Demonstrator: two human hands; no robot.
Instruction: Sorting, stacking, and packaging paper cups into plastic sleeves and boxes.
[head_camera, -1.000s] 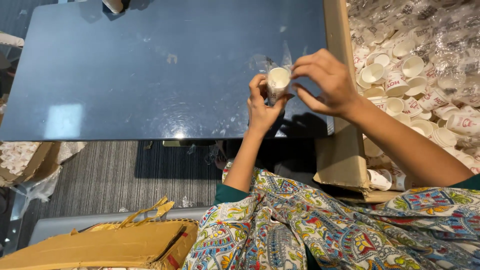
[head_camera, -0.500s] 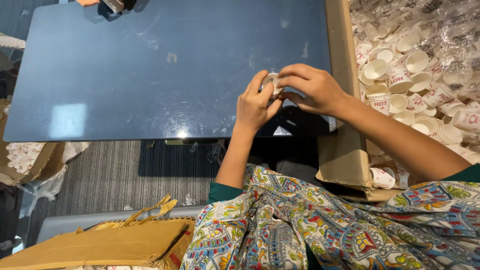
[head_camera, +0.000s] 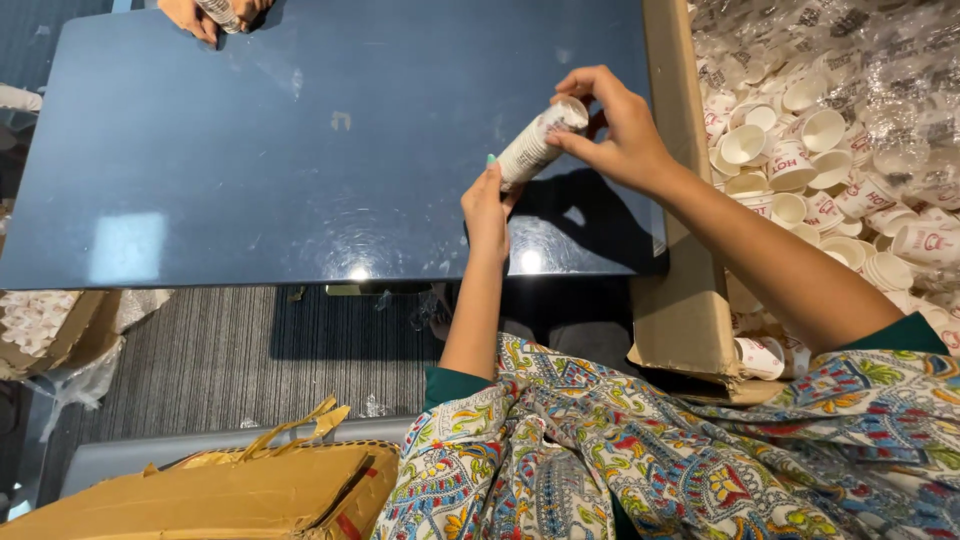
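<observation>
A short stack of nested white paper cups (head_camera: 535, 143) is held tilted above the near right part of the dark blue table (head_camera: 250, 170). My left hand (head_camera: 487, 203) grips the stack's lower end. My right hand (head_camera: 612, 125) pinches its open upper rim. Both arms come from patterned sleeves at the bottom of the view.
A large cardboard box (head_camera: 690, 300) to my right holds several loose white paper cups (head_camera: 800, 170) and clear plastic wrap. Another person's hand (head_camera: 205, 14) holds something at the table's far edge. A torn cardboard box (head_camera: 210, 490) lies at bottom left on the grey carpet.
The cup stack has turned from end-on to tilted sideways, showing its length. My right hand has lifted to the upper rim, and my left hand has slid down to the lower end.
</observation>
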